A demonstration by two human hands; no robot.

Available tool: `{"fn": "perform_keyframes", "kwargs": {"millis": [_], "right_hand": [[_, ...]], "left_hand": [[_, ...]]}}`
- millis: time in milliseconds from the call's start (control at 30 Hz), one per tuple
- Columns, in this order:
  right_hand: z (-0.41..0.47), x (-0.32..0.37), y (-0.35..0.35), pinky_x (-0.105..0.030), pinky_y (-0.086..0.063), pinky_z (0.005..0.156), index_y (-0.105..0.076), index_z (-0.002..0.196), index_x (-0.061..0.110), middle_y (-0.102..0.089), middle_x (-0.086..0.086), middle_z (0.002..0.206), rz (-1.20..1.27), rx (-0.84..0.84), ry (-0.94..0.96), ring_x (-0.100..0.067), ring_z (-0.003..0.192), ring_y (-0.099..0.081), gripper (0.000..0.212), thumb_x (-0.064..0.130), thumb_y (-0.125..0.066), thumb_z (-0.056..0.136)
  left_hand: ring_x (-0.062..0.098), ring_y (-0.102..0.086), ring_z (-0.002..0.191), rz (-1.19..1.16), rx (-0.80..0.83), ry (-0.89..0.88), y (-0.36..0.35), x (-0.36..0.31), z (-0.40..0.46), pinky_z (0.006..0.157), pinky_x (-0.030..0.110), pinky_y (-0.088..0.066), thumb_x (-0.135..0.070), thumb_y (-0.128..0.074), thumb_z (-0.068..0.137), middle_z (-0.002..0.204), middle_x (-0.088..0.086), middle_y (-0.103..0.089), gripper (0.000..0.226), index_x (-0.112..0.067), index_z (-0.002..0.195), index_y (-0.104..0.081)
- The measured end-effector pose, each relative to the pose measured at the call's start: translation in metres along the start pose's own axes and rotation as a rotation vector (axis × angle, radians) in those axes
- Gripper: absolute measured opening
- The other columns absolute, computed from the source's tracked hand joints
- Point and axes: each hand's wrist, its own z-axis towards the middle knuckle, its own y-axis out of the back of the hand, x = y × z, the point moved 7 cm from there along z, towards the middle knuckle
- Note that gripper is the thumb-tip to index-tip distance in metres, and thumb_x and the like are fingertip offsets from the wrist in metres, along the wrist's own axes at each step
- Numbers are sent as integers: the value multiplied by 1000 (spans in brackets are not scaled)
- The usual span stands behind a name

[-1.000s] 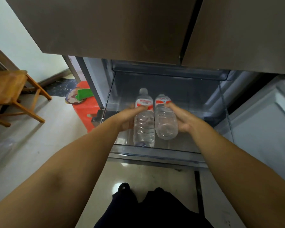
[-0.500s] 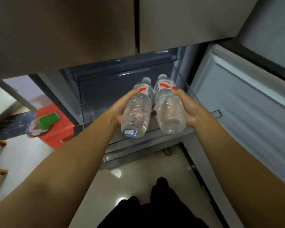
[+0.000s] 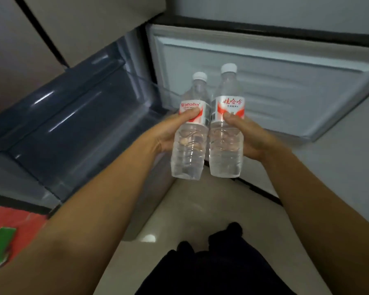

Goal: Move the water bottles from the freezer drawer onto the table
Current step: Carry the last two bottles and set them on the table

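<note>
Two clear water bottles are held upright, side by side, above the floor (image 3: 211, 201) in front of the open freezer drawer (image 3: 77, 124). The left bottle (image 3: 190, 143) is gripped by the left hand (image 3: 168, 135), the right bottle (image 3: 226, 143) by the right hand (image 3: 251, 139), thumbs pressed on the red-and-white labels.

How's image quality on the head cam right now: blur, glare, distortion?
Head view: dim overall; bottle labels readable on the left bottle and right bottle; edges smeared, the red stool blurred; streak glare on the freezer drawer, a bright spot on the floor; wide-angle bending at the forearms.
</note>
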Motion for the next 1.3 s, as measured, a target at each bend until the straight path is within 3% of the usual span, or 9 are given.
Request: {"fn": "perform_keyframes", "kwargs": {"millis": [167, 267, 367, 467, 600, 833, 967, 1100, 1300], "right_hand": [[-52, -26, 58, -46, -56, 83, -53, 130, 6, -67, -16, 112, -27, -186, 86, -31, 100, -68, 62, 26, -77, 76], [-90, -49, 116, -54, -53, 90, -58, 124, 5, -67, -20, 114, -45, -442, 69, -37, 103, -67, 55, 25, -76, 76], [-130, -70, 164, -50, -55, 88, -56, 119, 10, -69, -14, 110, -13, -636, 17, -33, 100, -69, 64, 32, -85, 66], [-171, -89, 208, -43, -57, 84, -58, 115, 11, -70, -12, 106, 28, -730, -30, -30, 99, -69, 47, 27, -78, 75], [-224, -115, 261, -46, -55, 88, -58, 118, 12, -69, -10, 109, 57, -858, -69, -29, 100, -68, 50, 29, -78, 76], [-322, -156, 337, -48, -55, 89, -42, 131, 15, -63, -8, 115, 149, -1058, -135, -26, 101, -65, 71, 31, -80, 73], [-377, -168, 367, -41, -55, 85, -40, 126, 17, -60, -5, 109, 238, -1185, -102, -22, 95, -64, 63, 27, -78, 77], [-430, -177, 387, -34, -52, 77, -37, 124, 23, -60, -2, 106, 337, -1335, -57, -17, 90, -62, 61, 29, -77, 78], [-516, -194, 414, -30, -53, 75, -37, 131, 17, -61, -1, 104, 472, -1597, -2, -15, 90, -63, 66, 28, -76, 79]], "left_hand": [[29, -70, 92, 243, 52, 6, -57, 40, 39, 86, 41, -57, -25, -65, 89, 105, 13, -71, 40, -7, 124, -60], [28, -70, 96, 405, 90, 46, -105, 74, 69, 91, 45, -54, -29, -71, 84, 104, 10, -74, 35, -15, 116, -66], [22, -72, 90, 614, 159, 52, -152, 106, 91, 80, 38, -57, -36, -73, 80, 94, 1, -76, 22, -25, 99, -68], [19, -71, 84, 781, 188, 73, -194, 144, 108, 73, 35, -58, -37, -74, 79, 94, 3, -74, 30, -22, 103, -65], [17, -70, 87, 841, 208, 112, -241, 193, 126, 68, 30, -57, -44, -78, 71, 103, 4, -70, 60, -16, 120, -54], [17, -64, 92, 922, 215, 163, -326, 236, 153, 78, 35, -54, -45, -79, 71, 108, 0, -63, 66, -21, 122, -45], [18, -65, 92, 958, 267, 164, -383, 260, 165, 79, 38, -55, -42, -78, 73, 107, 1, -65, 60, -20, 119, -48], [15, -63, 85, 1021, 419, 155, -457, 291, 167, 66, 28, -52, -37, -78, 75, 100, -1, -63, 51, -19, 113, -49], [20, -67, 86, 1144, 755, 141, -577, 337, 169, 78, 32, -56, -30, -81, 74, 102, 8, -68, 39, -15, 102, -59]]}}
